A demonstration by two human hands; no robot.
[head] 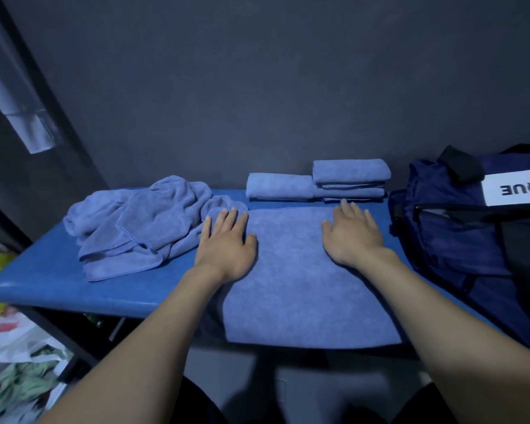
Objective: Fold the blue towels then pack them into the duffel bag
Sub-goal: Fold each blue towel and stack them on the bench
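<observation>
A blue towel (300,280) lies spread flat on the blue padded table (49,280), its near edge hanging over the front. My left hand (227,243) rests flat on the towel's far left part, fingers straight. My right hand (352,234) presses flat on its far right part. A heap of unfolded blue towels (135,221) lies to the left. Folded blue towels (318,182) are stacked at the back against the wall. The navy duffel bag (459,237) stands at the right end, its top open.
A dark wall runs close behind the table. Plastic bags and cloth (22,356) lie on the floor at the lower left. A white label with letters (514,188) is on the bag's side.
</observation>
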